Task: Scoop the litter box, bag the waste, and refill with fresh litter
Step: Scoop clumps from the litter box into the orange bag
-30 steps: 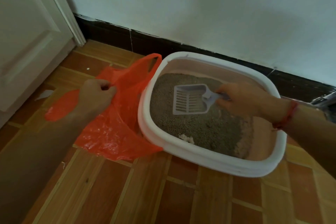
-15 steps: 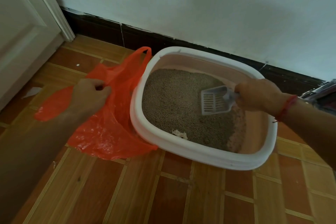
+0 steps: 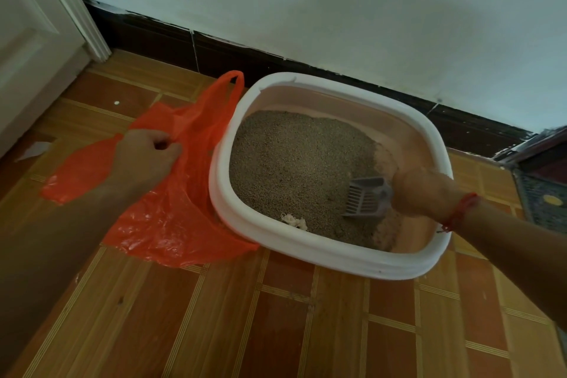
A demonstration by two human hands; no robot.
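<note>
Left hand pinches the orange plastic bag by its upper edge, likely keeping the mouth up and ready beside the litter box, which it touches. Right hand is clamped on the grey slotted scoop, blade tipped down into the litter at the box's right end (whitish clump sits at the near wall, probable target). No waste bagged that shows.

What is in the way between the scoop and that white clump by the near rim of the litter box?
Nothing visible. The scoop, held by the right hand, sits on the litter just right of the white clump, with only loose litter between them.
</note>
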